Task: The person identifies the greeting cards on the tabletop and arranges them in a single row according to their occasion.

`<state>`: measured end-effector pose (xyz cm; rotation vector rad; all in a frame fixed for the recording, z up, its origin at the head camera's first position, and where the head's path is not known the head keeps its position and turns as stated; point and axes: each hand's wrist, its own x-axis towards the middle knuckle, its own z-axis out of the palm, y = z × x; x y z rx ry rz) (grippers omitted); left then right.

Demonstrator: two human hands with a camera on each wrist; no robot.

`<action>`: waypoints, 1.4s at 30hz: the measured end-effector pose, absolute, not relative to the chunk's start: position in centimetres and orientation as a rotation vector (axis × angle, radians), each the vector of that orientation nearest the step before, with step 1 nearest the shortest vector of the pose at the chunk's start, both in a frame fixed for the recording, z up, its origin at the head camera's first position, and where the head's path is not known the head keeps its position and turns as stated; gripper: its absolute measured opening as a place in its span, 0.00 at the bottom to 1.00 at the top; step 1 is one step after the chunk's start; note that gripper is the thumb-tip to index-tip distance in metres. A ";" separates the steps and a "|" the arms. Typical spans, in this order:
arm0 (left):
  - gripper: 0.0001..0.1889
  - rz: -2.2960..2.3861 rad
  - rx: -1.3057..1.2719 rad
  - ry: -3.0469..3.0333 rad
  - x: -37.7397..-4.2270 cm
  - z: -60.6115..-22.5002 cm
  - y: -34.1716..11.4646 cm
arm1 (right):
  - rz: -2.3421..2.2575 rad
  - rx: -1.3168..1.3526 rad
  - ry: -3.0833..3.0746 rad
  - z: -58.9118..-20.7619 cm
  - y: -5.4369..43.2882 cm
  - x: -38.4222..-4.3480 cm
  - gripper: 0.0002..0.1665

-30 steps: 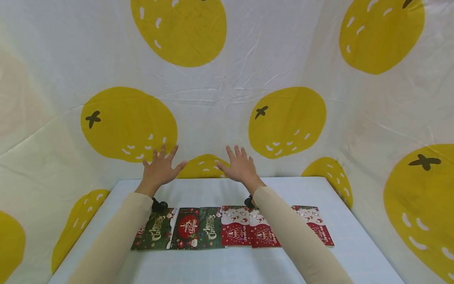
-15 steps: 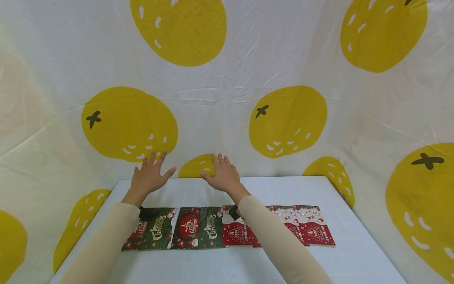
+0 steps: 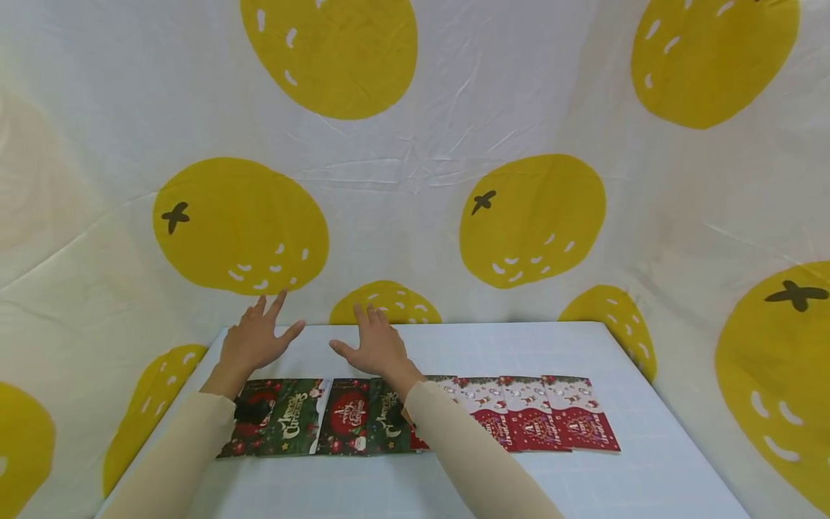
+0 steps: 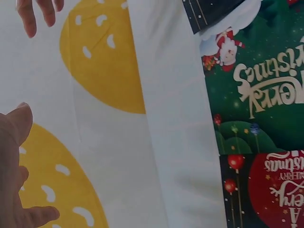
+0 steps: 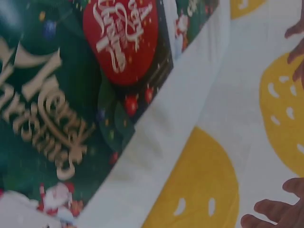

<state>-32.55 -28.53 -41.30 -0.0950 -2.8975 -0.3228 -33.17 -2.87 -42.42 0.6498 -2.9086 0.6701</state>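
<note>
Christmas cards lie in an overlapping row across the table, with green "Merry Christmas" cards and dark cards with a red circle on the left. Red-and-white cards make up the right part. My left hand hovers above the back of the row's left end, fingers spread, holding nothing. Near the middle my right hand hangs over the back edge of the cards, its fingers extended and thumb out. My right forearm hides part of the row. In the left wrist view a green card shows close up beside my left hand.
The cards rest on a pale blue-white table. Behind and beside it hangs a white cloth printed with yellow fruit. A black strap piece sits under my left wrist.
Both hands have moved left and lower, the right hand farther, from over the right-centre toward the middle. More of the red-and-white cards at the right now show. The cards stay put.
</note>
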 end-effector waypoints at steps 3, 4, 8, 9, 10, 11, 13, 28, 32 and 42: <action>0.49 -0.337 -0.095 -2.895 -32.1 -41.7 -29.0 | 0.685 0.666 -2.922 -43.1 -3.9 -32.7 0.55; 0.49 -0.345 -0.093 -2.894 -31.9 -41.8 -29.2 | 0.698 0.671 -2.928 -43.3 -4.3 -32.6 0.55; 0.49 -0.372 -0.080 -2.896 -31.4 -42.5 -29.8 | 0.757 0.675 -2.928 -44.2 -5.5 -32.2 0.55; 0.49 -0.375 -0.077 -2.896 -31.3 -42.7 -30.0 | 0.772 0.679 -2.928 -44.4 -5.7 -32.1 0.55; 0.49 -0.376 -0.075 -2.895 -31.2 -42.9 -30.2 | 0.786 0.682 -2.931 -44.7 -6.0 -32.0 0.55; 0.49 -0.379 -0.074 -2.894 -31.1 -43.1 -30.3 | 0.800 0.687 -2.929 -45.0 -6.3 -32.0 0.55; 0.48 -0.387 -0.073 -2.888 -30.8 -43.4 -30.6 | 0.824 0.697 -2.931 -45.4 -6.9 -31.9 0.55; 0.45 -0.498 -0.028 -2.898 -28.8 -46.2 -33.0 | 0.918 0.791 -2.920 -47.2 -9.9 -30.1 0.55; 0.44 -0.523 -0.010 -2.920 -28.4 -46.7 -33.3 | 0.946 0.815 -2.915 -47.6 -10.4 -29.7 0.54; 0.40 -0.594 0.079 -2.958 -27.8 -47.6 -33.5 | 0.938 0.821 -2.904 -48.6 -11.2 -29.3 0.50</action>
